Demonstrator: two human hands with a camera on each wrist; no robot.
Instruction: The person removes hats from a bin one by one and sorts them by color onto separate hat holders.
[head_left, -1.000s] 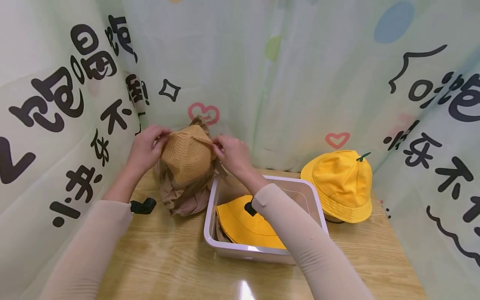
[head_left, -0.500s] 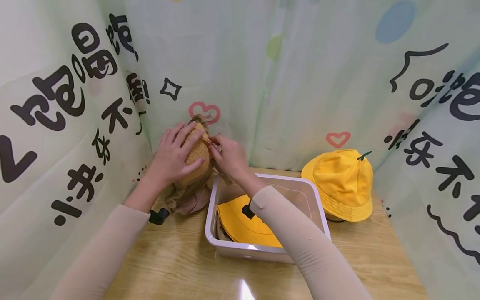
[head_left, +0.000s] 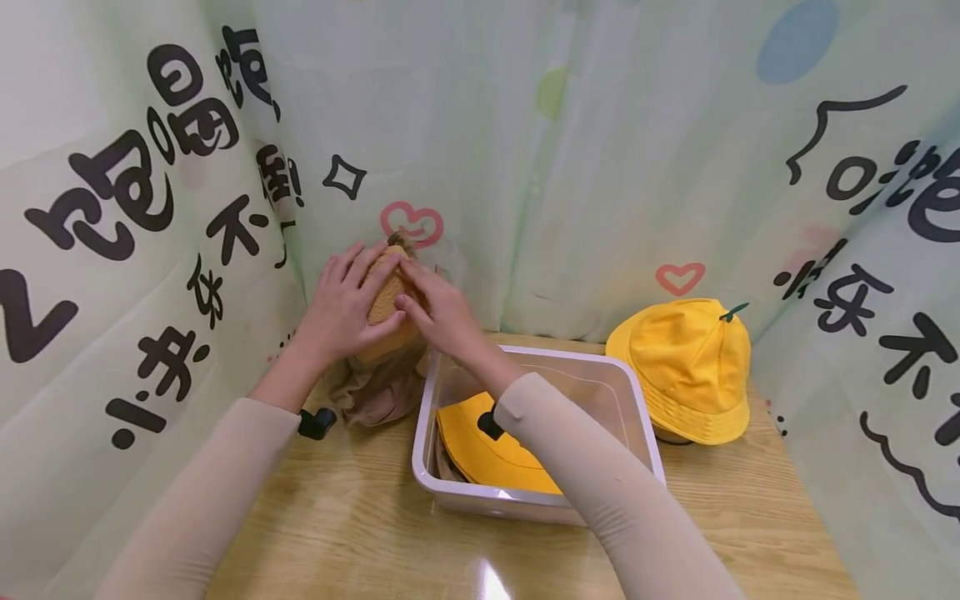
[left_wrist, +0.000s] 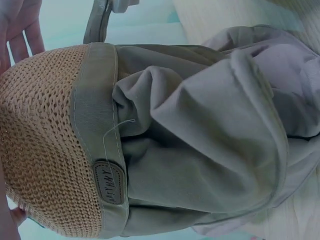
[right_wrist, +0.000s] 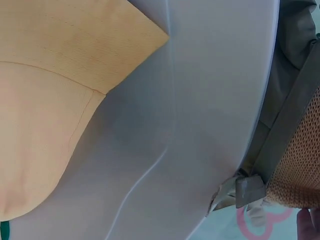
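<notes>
A tan woven-crowned hat (head_left: 386, 302) with a soft brown cloth brim (left_wrist: 215, 150) stands at the back left of the table. My left hand (head_left: 341, 302) lies over the left side of its crown with fingers spread. From the right, my right hand (head_left: 441, 315) rests on the crown, fingers extended toward the top and thumb on the near side. The left wrist view shows the folded brim, a brown band and a small oval label (left_wrist: 109, 181) with a loose thread. A strap bow (right_wrist: 245, 192) hangs at the band in the right wrist view. Whatever supports the hat is hidden.
Right of the hat is a pale plastic bin (head_left: 502, 497) with a yellow hat (head_left: 495, 454) inside. Another yellow hat (head_left: 682, 362), topped by a green sprout, stands at the back right. A printed curtain (head_left: 480, 125) borders the wooden table (head_left: 360, 533) behind and at both sides.
My left hand has moved from pinching the crown's left edge to lying across its side. My right hand has released its pinch at the right edge and now rests on the crown.
</notes>
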